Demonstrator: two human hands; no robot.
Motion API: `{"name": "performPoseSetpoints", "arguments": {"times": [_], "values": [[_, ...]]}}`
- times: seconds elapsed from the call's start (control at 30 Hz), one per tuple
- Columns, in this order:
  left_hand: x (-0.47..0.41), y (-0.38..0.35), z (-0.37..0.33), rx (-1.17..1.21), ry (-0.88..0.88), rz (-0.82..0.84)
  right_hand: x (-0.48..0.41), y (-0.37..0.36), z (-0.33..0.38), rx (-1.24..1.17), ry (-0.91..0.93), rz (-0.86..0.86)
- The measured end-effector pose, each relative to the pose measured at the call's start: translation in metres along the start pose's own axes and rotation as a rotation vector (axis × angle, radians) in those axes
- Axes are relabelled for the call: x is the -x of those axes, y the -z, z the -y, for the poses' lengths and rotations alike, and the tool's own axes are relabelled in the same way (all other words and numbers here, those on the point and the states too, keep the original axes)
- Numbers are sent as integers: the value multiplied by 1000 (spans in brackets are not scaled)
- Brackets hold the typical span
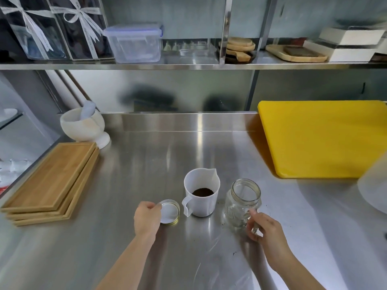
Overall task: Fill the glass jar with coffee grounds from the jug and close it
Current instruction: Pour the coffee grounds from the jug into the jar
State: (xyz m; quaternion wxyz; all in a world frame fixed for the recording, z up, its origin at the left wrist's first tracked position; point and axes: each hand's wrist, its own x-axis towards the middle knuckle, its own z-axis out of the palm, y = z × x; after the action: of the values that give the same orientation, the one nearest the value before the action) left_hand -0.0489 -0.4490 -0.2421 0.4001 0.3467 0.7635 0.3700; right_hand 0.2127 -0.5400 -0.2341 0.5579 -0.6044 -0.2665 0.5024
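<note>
At the far left of the steel counter (129,237) lies a stack of wooden trays (52,183), and behind them stands a white mortar (82,127) with a pestle (88,109) leaning in it. Nearer the front, the left hand (146,218) rests on the counter with its fingertips touching the edge of the lid (170,211). The lid lies flat, white inner side up, with a gold rim showing at its lower edge; whether the fingers pinch it or merely touch it cannot be told. Just to the right of the lid stands the white plastic jug (201,193), upright, its handle facing the lid and its spout pointing away. A dark layer of coffee grounds (202,192) sits at its bottom. Next to the jug, close but apart, stands the glass jar (241,203), open and empty, upright on the counter. The right hand (265,229) is closed around the jar's glass handle on its near right side. A few dark specks lie scattered on the counter around the jar. At the far right, a yellow cutting board (322,139) lies toward the back of the counter.
</note>
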Motion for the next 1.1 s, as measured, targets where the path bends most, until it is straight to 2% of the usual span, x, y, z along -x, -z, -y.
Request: {"name": "performPoseSetpoints", "arguments": {"times": [0.13,0.23,0.47,0.6,0.83,1.1], "values": [[7,-4,-24,20,-144,-23,-2,2,1,52,-19,10],[14,-6,-45,21,-243,56,-2,1,1,70,-34,12],[21,-20,-74,-506,-384,238,-1,1,3,67,-52,32],[19,-27,-81,-610,-388,301,0,1,3,76,-48,34],[18,-29,-100,-531,-364,311,1,2,5,81,-38,59],[26,-46,-152,-200,-337,341,2,2,9,102,-51,63]]}}
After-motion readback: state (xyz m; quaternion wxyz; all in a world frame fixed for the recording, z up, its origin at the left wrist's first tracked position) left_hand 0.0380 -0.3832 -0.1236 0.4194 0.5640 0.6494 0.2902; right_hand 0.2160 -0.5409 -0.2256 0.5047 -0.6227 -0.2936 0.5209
